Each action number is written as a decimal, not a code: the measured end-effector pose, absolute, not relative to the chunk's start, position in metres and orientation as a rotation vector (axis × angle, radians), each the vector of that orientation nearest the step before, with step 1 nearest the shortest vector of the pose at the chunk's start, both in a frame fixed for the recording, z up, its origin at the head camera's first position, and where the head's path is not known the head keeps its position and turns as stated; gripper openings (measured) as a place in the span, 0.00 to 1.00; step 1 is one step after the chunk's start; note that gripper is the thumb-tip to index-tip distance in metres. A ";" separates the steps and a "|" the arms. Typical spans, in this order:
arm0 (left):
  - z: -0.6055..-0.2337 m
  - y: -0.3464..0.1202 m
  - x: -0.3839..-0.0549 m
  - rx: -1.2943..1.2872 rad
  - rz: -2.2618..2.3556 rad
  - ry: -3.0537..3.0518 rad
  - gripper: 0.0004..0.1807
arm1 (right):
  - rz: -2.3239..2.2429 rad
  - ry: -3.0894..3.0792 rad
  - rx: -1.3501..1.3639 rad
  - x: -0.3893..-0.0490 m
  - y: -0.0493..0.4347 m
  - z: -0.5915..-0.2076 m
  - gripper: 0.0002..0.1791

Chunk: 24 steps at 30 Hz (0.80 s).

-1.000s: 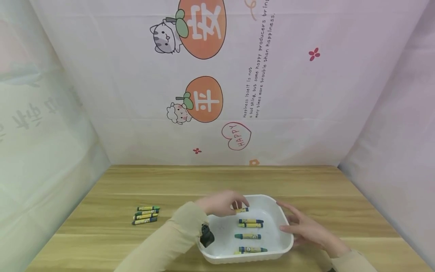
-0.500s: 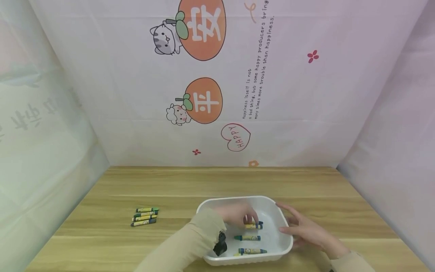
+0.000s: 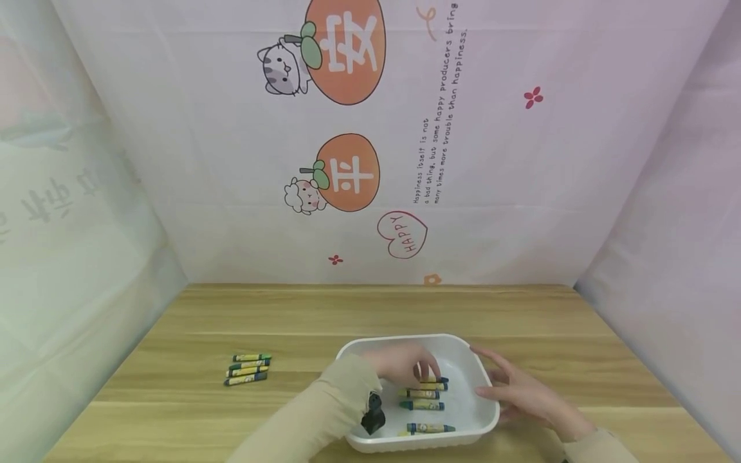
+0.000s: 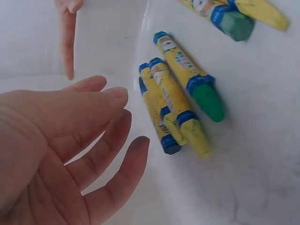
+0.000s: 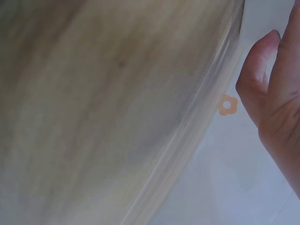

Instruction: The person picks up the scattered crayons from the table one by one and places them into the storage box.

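Note:
My left hand (image 3: 399,364) hovers inside a white plastic tray (image 3: 399,444), fingers loosely bent and nothing between them. Right by its fingertips lies a cluster of crayons, among them a yellow crayon (image 4: 197,136) and a green crayon (image 4: 208,101). Another crayon (image 3: 431,427), bluish-green, lies by the tray's near wall, partly over a yellow crayon (image 4: 267,11). At the tray's right side, my right hand (image 3: 529,392) holds the rim, thumb over the inside and the other fingers outside. The right wrist view shows only part of that hand (image 5: 286,89).
Several crayons (image 3: 247,370) lie side by side on the wooden table (image 3: 278,321), left of the tray. White printed cloth (image 3: 492,225) hangs behind the table and on both sides. A black wrist device (image 3: 374,415) sits at my left sleeve.
My left hand moved right and nearer from the tray's back, where it held a crayon. It let go, and another yellow crayon now lies in the middle cluster. My right hand stayed put.

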<state>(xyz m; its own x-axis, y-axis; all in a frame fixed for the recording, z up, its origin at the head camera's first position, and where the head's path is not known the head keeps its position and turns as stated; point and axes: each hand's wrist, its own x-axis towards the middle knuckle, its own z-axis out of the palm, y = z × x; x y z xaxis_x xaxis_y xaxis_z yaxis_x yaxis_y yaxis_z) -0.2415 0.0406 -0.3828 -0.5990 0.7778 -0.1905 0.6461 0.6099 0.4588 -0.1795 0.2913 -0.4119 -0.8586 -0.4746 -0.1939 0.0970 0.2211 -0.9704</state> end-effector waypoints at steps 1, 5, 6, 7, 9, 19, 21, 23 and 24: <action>-0.381 0.040 -0.241 1.137 0.501 2.460 0.20 | -1.676 2.046 -0.347 -0.180 0.292 -0.412 0.47; -0.371 0.034 -0.239 1.130 0.534 2.457 0.19 | -1.670 2.057 -0.337 -0.180 0.292 -0.413 0.47; -0.369 0.032 -0.238 1.133 0.546 2.457 0.18 | -1.670 2.060 -0.335 -0.180 0.292 -0.412 0.47; -0.367 0.031 -0.238 1.141 0.550 2.465 0.18 | -1.668 2.062 -0.334 -0.180 0.292 -0.412 0.47; -0.361 0.027 -0.236 1.160 0.569 2.467 0.17 | -1.666 2.065 -0.339 -0.180 0.292 -0.412 0.47; -0.341 -0.005 -0.233 1.164 0.691 2.502 0.17 | -1.674 2.052 -0.343 -0.180 0.291 -0.413 0.46; -0.340 -0.013 -0.234 1.163 0.705 2.514 0.17 | -1.677 2.046 -0.361 -0.180 0.291 -0.413 0.47; -0.340 -0.021 -0.236 1.172 0.718 2.524 0.17 | -1.676 2.050 -0.375 -0.180 0.292 -0.413 0.47; -0.340 -0.025 -0.236 1.177 0.721 2.530 0.17 | -1.676 2.050 -0.380 -0.180 0.292 -0.413 0.47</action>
<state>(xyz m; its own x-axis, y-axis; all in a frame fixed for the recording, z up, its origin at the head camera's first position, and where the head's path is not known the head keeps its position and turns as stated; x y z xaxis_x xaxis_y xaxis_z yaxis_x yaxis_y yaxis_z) -0.2360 -0.0249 -0.3402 -0.6386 0.7691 -0.0245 0.6407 0.5491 0.5367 -0.1795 0.2918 -0.4134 -0.8548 -0.4880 -0.1763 0.0760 0.2184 -0.9729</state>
